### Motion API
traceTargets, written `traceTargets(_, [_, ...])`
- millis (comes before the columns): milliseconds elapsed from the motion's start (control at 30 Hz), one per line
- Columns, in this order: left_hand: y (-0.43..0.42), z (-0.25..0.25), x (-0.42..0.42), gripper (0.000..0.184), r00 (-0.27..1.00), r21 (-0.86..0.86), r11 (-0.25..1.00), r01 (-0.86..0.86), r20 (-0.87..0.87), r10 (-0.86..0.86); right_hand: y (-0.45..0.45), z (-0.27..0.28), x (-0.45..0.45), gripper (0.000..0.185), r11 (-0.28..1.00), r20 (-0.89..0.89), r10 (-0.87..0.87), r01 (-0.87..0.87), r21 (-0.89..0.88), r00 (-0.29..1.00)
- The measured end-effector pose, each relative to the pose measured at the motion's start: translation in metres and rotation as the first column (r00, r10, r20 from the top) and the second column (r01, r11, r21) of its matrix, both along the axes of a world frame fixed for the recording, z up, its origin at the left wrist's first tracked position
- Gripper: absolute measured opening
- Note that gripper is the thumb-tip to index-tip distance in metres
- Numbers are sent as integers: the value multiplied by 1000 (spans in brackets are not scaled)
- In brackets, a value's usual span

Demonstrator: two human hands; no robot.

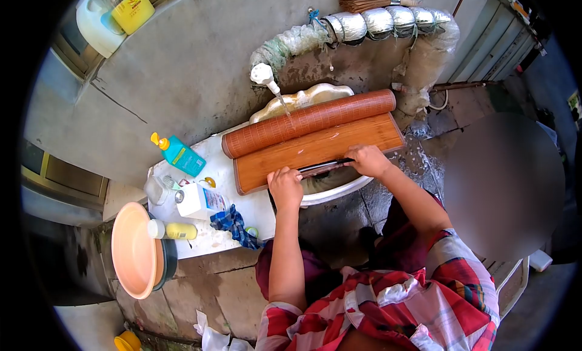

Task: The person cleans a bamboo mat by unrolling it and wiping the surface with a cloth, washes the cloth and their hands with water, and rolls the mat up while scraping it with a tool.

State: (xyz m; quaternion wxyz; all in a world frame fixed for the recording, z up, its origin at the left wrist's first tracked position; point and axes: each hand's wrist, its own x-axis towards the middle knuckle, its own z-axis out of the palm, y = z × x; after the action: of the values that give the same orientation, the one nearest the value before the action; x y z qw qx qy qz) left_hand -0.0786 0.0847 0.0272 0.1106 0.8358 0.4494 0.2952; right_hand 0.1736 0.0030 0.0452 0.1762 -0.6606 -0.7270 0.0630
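Observation:
A brown bamboo mat (315,146), partly rolled, lies across a white sink (336,192) under a running tap (264,75). The roll is at the far side and the flat part faces me. My left hand (285,187) is closed at the mat's near edge, left of the sink's opening. Further right, my right hand (367,161) has its fingers wrapped round the same edge. Between the two hands runs a thin black strip (324,166) along that edge; whether it is part of the mat I cannot tell.
Left of the sink, a white counter (239,229) holds a teal pump bottle (183,157), a white container (197,200), a yellow bottle (180,231) and a blue checked cloth (233,226). Basins (132,251) stand beyond its left end. A wrapped pipe (364,26) runs behind.

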Motion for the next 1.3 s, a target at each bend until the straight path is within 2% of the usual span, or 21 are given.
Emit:
traceTargets(67, [0,-3,-1,3,1000,-173,985,28,4,-27,0,3,2,18,998,-17,1,-2,-55,1000])
traceTargets(100, [-2,1,0,3,1000,-176,984,29,4,-29,-2,6,2,19,994,-61,-34,27,-108,998])
traceTargets(167, [-4,8,2,3,999,-334,942,-32,26,43,-2,4,4,21,985,-102,-74,57,-163,992])
traceTargets(267, [2,1,1,7,998,-332,942,-57,-29,50,2,-8,5,22,985,-93,-108,93,-146,990])
traceTargets(333, [7,3,3,8,997,-347,935,-68,-49,54,4,-7,1,22,990,-201,-100,118,79,975])
traceTargets(400, [12,2,5,8,996,-337,937,-91,-28,87,3,-8,1,22,990,-229,-86,110,92,970])
traceTargets(467, [13,2,7,8,995,-339,935,-103,-40,94,-4,-15,-5,24,984,-124,-74,93,155,990])
traceTargets(500, [12,6,7,8,993,-368,923,-116,-61,101,-9,-16,-8,29,968,-12,-47,49,245,999])
traceTargets(667, [16,3,8,10,987,-407,902,-147,-115,109,-23,-10,-15,37,962,-24,-6,13,273,1000])
traceTargets(767, [19,-5,8,11,993,-391,913,-116,-71,96,-19,-10,-14,41,973,11,-24,21,230,1000])
traceTargets(833, [14,-5,8,8,991,-224,974,-45,110,71,-13,-13,-12,42,981,14,-26,23,194,1000])
traceTargets(867, [12,-6,9,8,992,-222,974,-48,106,73,-10,-15,-11,41,979,-5,-20,21,205,1000])
traceTargets(933, [4,-2,13,10,984,51,995,-91,158,82,-8,-14,-10,41,977,-26,-17,22,213,1000])
traceTargets(967, [4,-10,14,18,996,82,995,-60,70,54,-7,-14,-9,40,976,-40,-11,19,219,999])
traceTargets(1133, [-5,-13,21,34,999,118,993,-20,35,16,3,-11,-5,36,984,-32,-22,27,175,999])
traceTargets(1200, [-4,-13,20,45,1000,90,996,1,-25,1,8,-9,-1,35,999,-36,-9,10,43,999])
traceTargets(1300, [-2,-12,20,45,1000,2,1000,5,-27,-5,13,-8,3,31,998,-52,-35,32,-57,998])
